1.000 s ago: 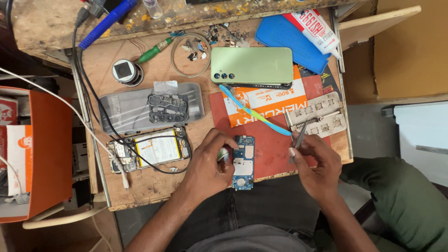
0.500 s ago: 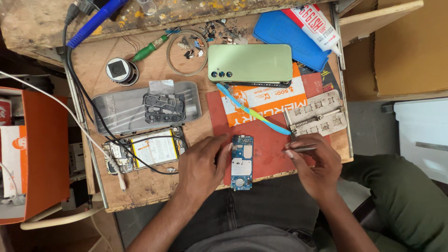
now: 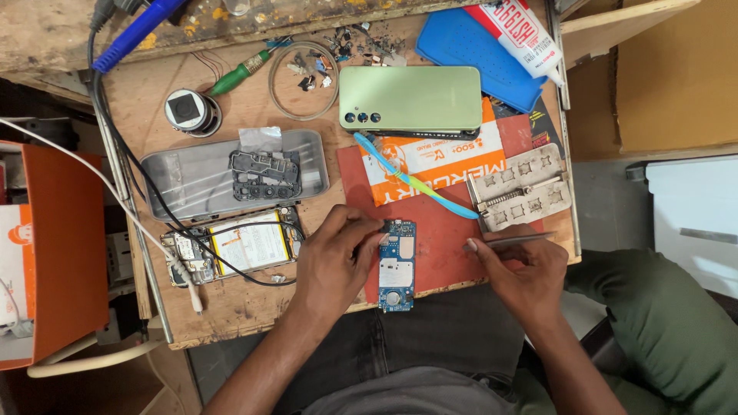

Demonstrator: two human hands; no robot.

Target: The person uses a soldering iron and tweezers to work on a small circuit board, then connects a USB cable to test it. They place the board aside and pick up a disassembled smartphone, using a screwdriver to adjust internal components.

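Our left hand (image 3: 332, 265) pinches the top edge of the blue circuit board (image 3: 397, 263), flat on the red mat (image 3: 446, 238) at the desk's near edge. Right hand (image 3: 523, 273) grip pressed on tweezers (image 3: 511, 241).

One head-worn camera looks steeply down, from close above, onto the wooden workbench (image 3: 254, 307) and lap.

One green phone (image 3: 410, 97), one blue circuit board (image 3: 397, 263), two hands (image 3: 332, 263).
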